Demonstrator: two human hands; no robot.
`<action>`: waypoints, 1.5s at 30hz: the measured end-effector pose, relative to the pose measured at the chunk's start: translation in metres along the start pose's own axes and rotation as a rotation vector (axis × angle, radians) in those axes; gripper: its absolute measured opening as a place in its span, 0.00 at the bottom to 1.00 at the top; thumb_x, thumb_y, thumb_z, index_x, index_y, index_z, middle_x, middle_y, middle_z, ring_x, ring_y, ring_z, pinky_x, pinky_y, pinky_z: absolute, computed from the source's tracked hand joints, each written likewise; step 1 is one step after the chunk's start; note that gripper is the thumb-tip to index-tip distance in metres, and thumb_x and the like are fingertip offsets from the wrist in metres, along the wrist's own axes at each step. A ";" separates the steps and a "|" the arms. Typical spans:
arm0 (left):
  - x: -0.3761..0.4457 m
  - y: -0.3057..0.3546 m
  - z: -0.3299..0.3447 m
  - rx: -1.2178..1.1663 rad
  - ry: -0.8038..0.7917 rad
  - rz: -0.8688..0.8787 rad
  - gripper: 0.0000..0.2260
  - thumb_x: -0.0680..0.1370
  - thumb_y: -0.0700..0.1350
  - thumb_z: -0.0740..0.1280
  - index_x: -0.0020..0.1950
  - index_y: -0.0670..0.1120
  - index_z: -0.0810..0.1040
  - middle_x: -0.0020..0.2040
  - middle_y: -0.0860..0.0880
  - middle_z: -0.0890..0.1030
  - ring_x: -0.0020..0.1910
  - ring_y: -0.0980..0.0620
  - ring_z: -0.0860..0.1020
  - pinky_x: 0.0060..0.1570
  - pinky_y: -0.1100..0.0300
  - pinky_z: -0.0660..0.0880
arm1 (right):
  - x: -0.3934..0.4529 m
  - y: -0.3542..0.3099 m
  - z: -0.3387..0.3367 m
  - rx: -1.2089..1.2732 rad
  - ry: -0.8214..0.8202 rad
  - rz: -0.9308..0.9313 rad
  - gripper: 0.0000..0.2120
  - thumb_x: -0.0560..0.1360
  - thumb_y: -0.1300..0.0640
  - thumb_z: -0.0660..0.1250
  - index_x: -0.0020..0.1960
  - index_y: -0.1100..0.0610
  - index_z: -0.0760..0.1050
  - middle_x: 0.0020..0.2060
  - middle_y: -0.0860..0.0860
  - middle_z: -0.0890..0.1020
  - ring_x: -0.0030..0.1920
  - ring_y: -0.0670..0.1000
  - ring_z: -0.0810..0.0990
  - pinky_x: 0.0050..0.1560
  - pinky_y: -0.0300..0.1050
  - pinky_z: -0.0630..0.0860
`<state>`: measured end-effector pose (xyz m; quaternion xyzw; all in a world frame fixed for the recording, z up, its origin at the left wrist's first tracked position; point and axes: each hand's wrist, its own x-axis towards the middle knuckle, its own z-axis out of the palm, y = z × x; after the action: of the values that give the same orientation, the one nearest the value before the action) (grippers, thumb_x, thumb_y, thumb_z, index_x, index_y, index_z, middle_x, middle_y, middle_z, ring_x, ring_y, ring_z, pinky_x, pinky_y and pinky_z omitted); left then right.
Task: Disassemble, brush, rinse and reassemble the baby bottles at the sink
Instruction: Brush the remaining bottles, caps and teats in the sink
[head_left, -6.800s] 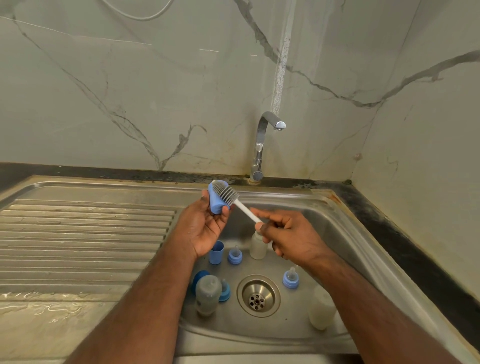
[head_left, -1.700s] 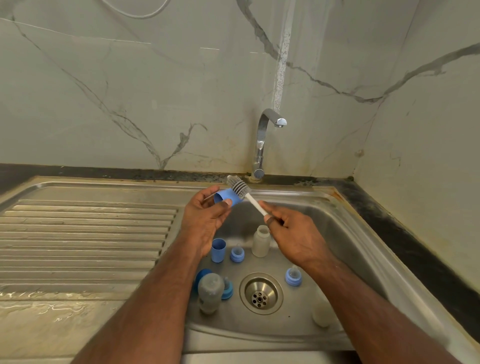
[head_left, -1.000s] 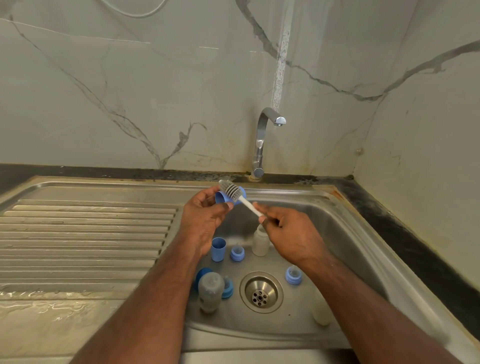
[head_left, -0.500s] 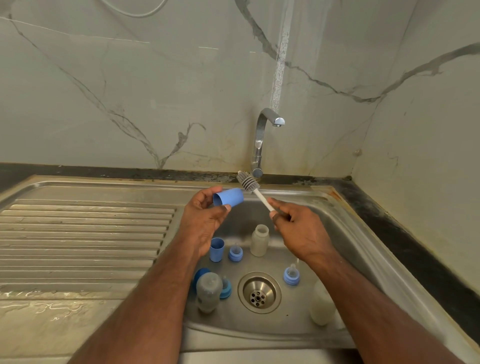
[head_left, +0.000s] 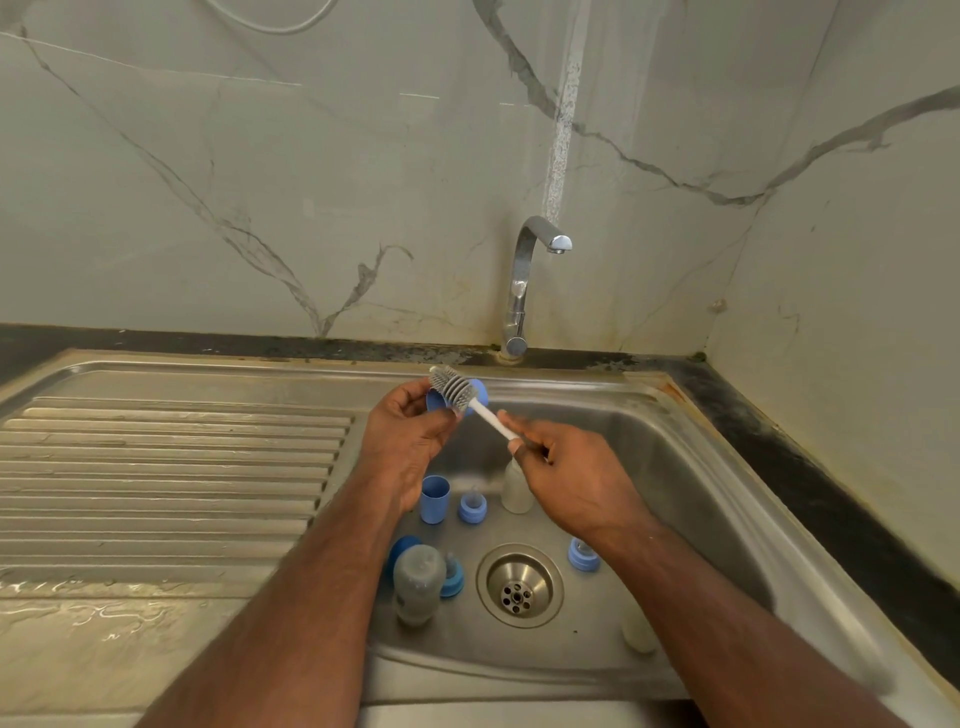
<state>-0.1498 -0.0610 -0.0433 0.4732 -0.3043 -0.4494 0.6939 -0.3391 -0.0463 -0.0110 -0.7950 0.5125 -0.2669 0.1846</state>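
My left hand (head_left: 410, 436) holds a blue bottle cap (head_left: 479, 391) above the sink's left rim. My right hand (head_left: 566, 475) pinches the white handle of a grey-bristled bottle brush (head_left: 457, 391), whose head lies across the cap. In the sink (head_left: 691, 467) stand another blue cap (head_left: 434, 499), a blue collar with teat (head_left: 471, 508), a clear bottle (head_left: 515, 491) partly behind my right hand, a cloudy bottle (head_left: 418, 582), and a second collar (head_left: 583, 555). A pale bottle (head_left: 640, 631) stands at the front right.
The tap (head_left: 524, 291) rises behind the basin, with no water running. The drain (head_left: 518, 584) sits in the basin's middle. A ribbed steel draining board (head_left: 171, 467) spreads to the left, wet near its front. Marble walls close the back and right.
The brush head, lifted clear to the right of the cap half a second ago, has come back down left onto the cap. My right hand moved slightly left and lower.
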 end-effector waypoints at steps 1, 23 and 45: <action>0.000 0.000 0.000 0.009 0.009 -0.001 0.17 0.73 0.31 0.75 0.57 0.47 0.82 0.56 0.44 0.86 0.58 0.44 0.83 0.62 0.44 0.79 | 0.003 0.002 -0.002 -0.017 0.013 0.033 0.18 0.83 0.48 0.60 0.72 0.38 0.69 0.42 0.44 0.81 0.35 0.45 0.77 0.36 0.39 0.76; 0.000 -0.005 0.001 0.165 -0.030 0.037 0.23 0.66 0.38 0.79 0.59 0.51 0.83 0.57 0.48 0.86 0.59 0.47 0.83 0.63 0.44 0.78 | 0.001 -0.003 -0.007 -0.018 -0.001 0.040 0.18 0.83 0.47 0.60 0.73 0.39 0.69 0.44 0.44 0.81 0.36 0.45 0.77 0.38 0.39 0.75; -0.003 0.000 0.002 -0.030 -0.061 -0.024 0.19 0.75 0.31 0.73 0.63 0.44 0.80 0.57 0.44 0.85 0.58 0.45 0.84 0.61 0.48 0.79 | 0.000 -0.005 0.000 -0.022 0.008 0.006 0.19 0.83 0.47 0.61 0.73 0.37 0.68 0.49 0.44 0.83 0.37 0.45 0.78 0.43 0.42 0.79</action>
<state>-0.1531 -0.0592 -0.0427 0.4526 -0.3129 -0.4762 0.6859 -0.3353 -0.0440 -0.0085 -0.7944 0.5185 -0.2639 0.1745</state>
